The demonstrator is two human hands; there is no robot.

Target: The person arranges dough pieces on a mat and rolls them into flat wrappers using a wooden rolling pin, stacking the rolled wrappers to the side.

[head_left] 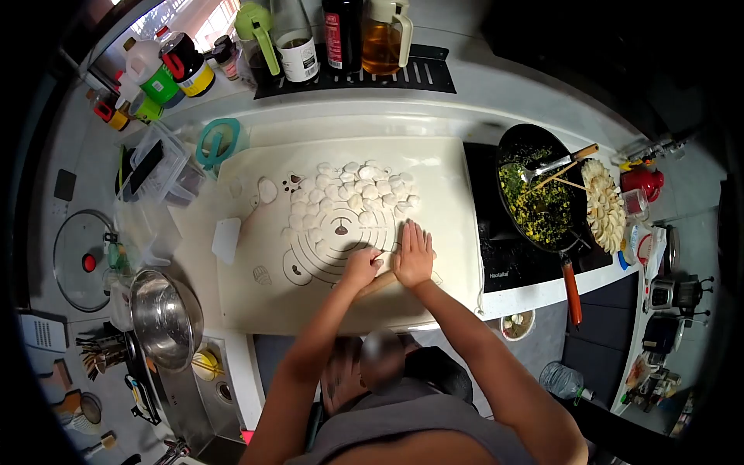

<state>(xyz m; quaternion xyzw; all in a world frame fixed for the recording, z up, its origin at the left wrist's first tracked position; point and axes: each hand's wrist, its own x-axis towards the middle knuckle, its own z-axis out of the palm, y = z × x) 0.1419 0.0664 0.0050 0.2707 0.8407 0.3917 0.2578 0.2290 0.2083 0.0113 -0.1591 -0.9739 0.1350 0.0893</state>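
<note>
On the pale printed mat [256, 306], my left hand [360, 269] has its fingers curled around the edge of a small dough wrapper [382, 264], mostly hidden between the hands. My right hand [415, 254] lies flat with fingers stretched out, its palm over a wooden rolling pin [377, 284]. The pin slants beneath both wrists, and only part of it shows. Just beyond my hands, many small floured dough pieces [356, 201] are spread across the mat's printed circles. A white dough scraper [226, 240] rests toward the mat's left edge.
At right, a wok [570, 271] of chopped green and yellow filling [535, 205] sits on the black cooktop [504, 275], with a spoon and chopsticks in it. Shaped dumplings [603, 205] stand beside it. Bottles [380, 39] line the back; a metal bowl [164, 318] is at left.
</note>
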